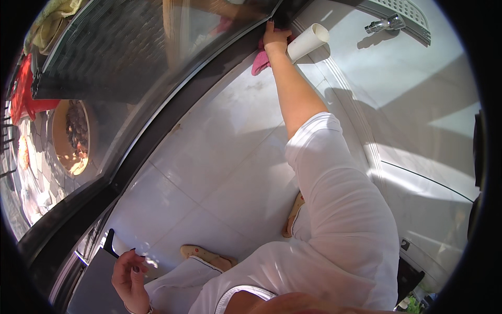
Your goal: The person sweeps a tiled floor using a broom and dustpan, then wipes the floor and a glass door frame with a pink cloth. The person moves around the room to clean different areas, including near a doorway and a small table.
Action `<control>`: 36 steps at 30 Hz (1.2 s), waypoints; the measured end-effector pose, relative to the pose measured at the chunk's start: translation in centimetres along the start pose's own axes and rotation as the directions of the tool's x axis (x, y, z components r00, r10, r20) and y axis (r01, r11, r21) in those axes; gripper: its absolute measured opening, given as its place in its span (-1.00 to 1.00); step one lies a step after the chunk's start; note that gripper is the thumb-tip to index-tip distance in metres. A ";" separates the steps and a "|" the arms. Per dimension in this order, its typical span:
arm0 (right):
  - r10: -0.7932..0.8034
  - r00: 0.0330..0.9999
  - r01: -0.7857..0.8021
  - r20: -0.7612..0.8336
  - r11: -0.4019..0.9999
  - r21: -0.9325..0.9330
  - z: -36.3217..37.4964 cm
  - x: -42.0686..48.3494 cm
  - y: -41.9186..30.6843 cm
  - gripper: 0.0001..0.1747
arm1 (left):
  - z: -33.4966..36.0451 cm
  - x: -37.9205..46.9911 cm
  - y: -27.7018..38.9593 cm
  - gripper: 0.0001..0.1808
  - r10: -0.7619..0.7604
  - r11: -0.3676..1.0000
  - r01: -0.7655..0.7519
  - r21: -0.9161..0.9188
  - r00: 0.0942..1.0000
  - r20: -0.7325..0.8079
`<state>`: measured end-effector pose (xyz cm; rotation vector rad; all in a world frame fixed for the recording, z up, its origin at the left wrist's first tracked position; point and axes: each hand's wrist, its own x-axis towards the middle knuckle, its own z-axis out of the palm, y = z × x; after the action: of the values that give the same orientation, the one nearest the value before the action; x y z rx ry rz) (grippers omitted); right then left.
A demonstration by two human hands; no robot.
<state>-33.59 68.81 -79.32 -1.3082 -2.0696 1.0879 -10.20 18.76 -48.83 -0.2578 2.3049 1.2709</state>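
Observation:
My right hand point(276, 37) is stretched far forward and grips a pink cloth point(261, 61) against the lower corner of a dark door or window frame point(184, 94). Its thumb side shows on top, and the cloth hangs out below the palm. Just right of that wrist a white plastic pipe point(308, 42) sticks out near the wall. My left hand point(131, 274) is at the lower left, fingers loosely curled with nothing in them, above a grey flat surface point(94, 274).
Large pale floor tiles point(204, 168) lie under my slippered feet. A chrome tap point(386, 24) projects from the wall at the upper right. Behind the glass at left are a yellowish pot point(57, 137) of dark stones and a red object point(23, 92).

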 end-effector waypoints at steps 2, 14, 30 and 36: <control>-0.022 0.997 0.028 0.080 0.997 -0.068 -0.6 -2.0 -0.3 -0.14 | 0.0 0.7 -0.2 -0.70 0.015 1.000 -0.015 0.004 1.000 0.011; -0.512 0.647 0.688 0.565 0.712 -0.143 -3.0 -20.1 3.3 0.04 | 1.1 -1.7 0.3 -0.67 0.059 0.998 -0.058 -0.010 0.997 0.053; -0.375 0.902 0.426 0.216 0.853 -0.300 -0.9 -9.0 3.5 -0.17 | 0.8 -1.7 0.0 -0.68 0.103 0.995 -0.102 -0.007 0.993 0.049; -0.123 0.967 0.200 0.225 0.910 -0.362 1.2 -2.8 2.7 -0.23 | 0.8 -1.4 0.8 -0.68 0.018 1.000 -0.019 0.005 0.999 0.040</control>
<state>-31.76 66.53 -82.09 -1.2054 -2.5898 0.7909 -9.07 19.84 -47.88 -0.2080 2.2817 1.2673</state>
